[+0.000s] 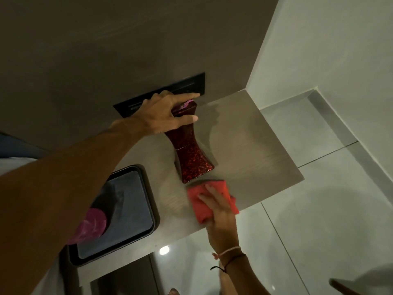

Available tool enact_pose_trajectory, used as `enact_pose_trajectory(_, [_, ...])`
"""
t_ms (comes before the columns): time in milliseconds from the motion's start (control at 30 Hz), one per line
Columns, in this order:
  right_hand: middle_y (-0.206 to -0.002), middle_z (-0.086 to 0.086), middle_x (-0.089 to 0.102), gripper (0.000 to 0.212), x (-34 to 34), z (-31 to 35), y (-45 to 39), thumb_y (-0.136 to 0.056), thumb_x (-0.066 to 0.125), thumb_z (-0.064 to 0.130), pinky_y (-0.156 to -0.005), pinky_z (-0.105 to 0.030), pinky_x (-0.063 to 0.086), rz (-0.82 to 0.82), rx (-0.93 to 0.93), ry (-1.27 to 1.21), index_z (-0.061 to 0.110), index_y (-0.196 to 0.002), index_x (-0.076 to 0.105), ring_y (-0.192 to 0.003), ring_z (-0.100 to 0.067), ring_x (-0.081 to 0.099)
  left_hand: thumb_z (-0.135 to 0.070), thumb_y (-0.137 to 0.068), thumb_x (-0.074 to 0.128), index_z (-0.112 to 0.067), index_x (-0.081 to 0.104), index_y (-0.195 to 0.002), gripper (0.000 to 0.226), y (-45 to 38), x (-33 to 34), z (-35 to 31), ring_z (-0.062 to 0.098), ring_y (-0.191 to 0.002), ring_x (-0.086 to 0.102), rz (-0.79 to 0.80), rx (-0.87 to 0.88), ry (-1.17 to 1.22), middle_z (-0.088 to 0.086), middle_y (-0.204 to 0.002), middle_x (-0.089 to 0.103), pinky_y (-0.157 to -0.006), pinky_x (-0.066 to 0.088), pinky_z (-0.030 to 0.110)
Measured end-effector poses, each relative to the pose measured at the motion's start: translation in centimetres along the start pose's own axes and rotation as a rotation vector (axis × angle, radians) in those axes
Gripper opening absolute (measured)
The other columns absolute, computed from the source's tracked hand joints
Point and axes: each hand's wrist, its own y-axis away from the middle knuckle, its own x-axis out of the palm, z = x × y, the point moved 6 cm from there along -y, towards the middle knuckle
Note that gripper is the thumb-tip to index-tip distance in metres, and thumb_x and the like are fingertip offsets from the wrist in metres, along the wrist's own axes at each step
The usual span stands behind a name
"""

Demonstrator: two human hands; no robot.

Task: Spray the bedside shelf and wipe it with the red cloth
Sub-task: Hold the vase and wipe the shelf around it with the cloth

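The left hand (168, 113), in the upper middle of the frame, is gripping the top of a red vase (189, 150) that is standing on the shelf (255, 145). The right hand (217, 205), lower in the middle, is pressing flat on the red cloth (202, 211) at the front edge of the shelf, just below the vase. A dark tray (146, 201) is lying on the shelf at the lower left, with a pink object (91, 226) on it.

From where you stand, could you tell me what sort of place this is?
Probably a bedroom or hotel room: a wall-mounted shelf holding a red vase and a dark tray, above glossy floor tiles.
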Motion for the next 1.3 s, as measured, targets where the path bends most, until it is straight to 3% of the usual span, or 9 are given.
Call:
enact_pose_trajectory(133, [-0.162,-0.011,0.036,0.061,-3.6,0.6,-2.3,-0.091,0.045,-0.002,-0.115,-0.017,0.038,-0.46,0.216,-0.217,0.011,-0.15,0.044,-0.151,-0.006,0.029,-0.065,-0.09,0.057,-0.057,0.027,-0.154,0.071,0.3,0.4,-0.3,0.035,-0.141,0.04,-0.017,0.013,-0.038,0.013,-0.147,0.047,-0.117,0.03,0.066])
enact_pose_trajectory(300, [-0.171,-0.009,0.009,0.079,2.2,3.7,-5.3,-0.093,0.048,-0.001,-0.128,-0.05,0.018,-0.103,0.211,0.133,0.016,-0.16,0.009,-0.158,-0.026,0.004,-0.067,-0.089,0.056,-0.058,0.027,-0.153,0.071,0.6,0.5,-0.7,0.037,-0.141,0.04,-0.043,0.004,-0.041,0.015,-0.149,0.045,-0.116,0.03,0.066])
enact_pose_trajectory(533, [-0.168,-0.023,-0.011,0.083,7.6,5.2,-1.8,-0.093,0.035,0.007,-0.128,-0.056,0.011,0.048,0.208,0.326,0.011,-0.159,-0.014,-0.156,-0.041,-0.008,-0.065,-0.089,0.058,-0.056,0.028,-0.155,0.072,1.1,0.6,-1.4,0.037,-0.143,0.039,-0.038,0.013,-0.046,0.015,-0.15,0.046,-0.117,0.031,0.066])
enact_pose_trajectory(633, [-0.172,-0.011,0.0,0.094,8.1,6.4,-0.5,-0.095,0.06,0.01,-0.128,-0.051,0.014,0.055,0.193,0.185,0.019,-0.161,-0.005,-0.158,-0.028,-0.001,-0.064,-0.089,0.059,-0.056,0.028,-0.154,0.073,1.4,0.6,-1.8,0.039,-0.146,0.036,-0.043,0.027,-0.077,0.016,-0.155,0.042,-0.12,0.027,0.065])
enact_pose_trajectory(800, [-0.158,-0.003,0.038,0.073,7.8,6.7,2.5,-0.097,0.05,-0.002,-0.124,-0.039,0.033,0.408,0.192,-0.283,0.032,-0.157,0.026,-0.143,-0.015,0.04,-0.062,-0.09,0.059,-0.055,0.025,-0.156,0.074,2.1,0.4,-2.6,0.042,-0.148,0.031,-0.027,0.027,-0.099,0.019,-0.161,0.034,-0.121,0.023,0.064])
enact_pose_trajectory(867, [-0.155,-0.002,0.042,0.066,6.6,6.8,3.5,-0.096,0.048,-0.008,-0.121,-0.04,0.037,0.405,0.265,-0.477,0.025,-0.152,0.038,-0.138,-0.011,0.043,-0.065,-0.09,0.057,-0.056,0.024,-0.156,0.075,2.5,0.7,-2.9,0.043,-0.148,0.031,-0.027,0.042,-0.149,0.019,-0.162,0.032,-0.12,0.022,0.064])
enact_pose_trajectory(967, [-0.142,-0.004,0.06,0.037,3.5,5.4,3.9,-0.1,0.06,0.014,-0.109,-0.045,0.05,0.236,0.432,-0.764,0.019,-0.137,0.055,-0.129,-0.02,0.059,-0.075,-0.085,0.047,-0.056,0.019,-0.156,0.079,3.4,2.0,-3.5,0.042,-0.143,0.035,-0.046,0.099,-0.286,0.019,-0.161,0.031,-0.116,0.027,0.06])
enact_pose_trajectory(1100, [-0.128,-0.021,0.067,0.044,-0.7,0.5,4.3,-0.087,0.075,0.028,-0.072,-0.074,0.055,0.079,0.884,-1.055,0.019,-0.128,0.06,-0.104,-0.052,0.069,-0.076,-0.087,0.045,-0.054,0.015,-0.158,0.081,4.2,3.6,-3.8,0.039,-0.139,0.038,-0.163,0.143,-0.5,0.019,-0.16,0.031,-0.111,0.031,0.055])
enact_pose_trajectory(1300, [-0.113,-0.023,0.075,0.03,-4.1,-0.6,1.9,-0.085,0.063,0.028,-0.061,-0.065,0.055,0.198,0.891,-1.249,0.015,-0.11,0.076,-0.091,-0.056,0.071,-0.079,-0.086,0.04,-0.046,0.006,-0.162,0.089,4.7,4.7,-4.5,0.041,-0.152,0.026,-0.241,0.116,-0.555,0.023,-0.166,0.023,-0.124,0.019,0.06])
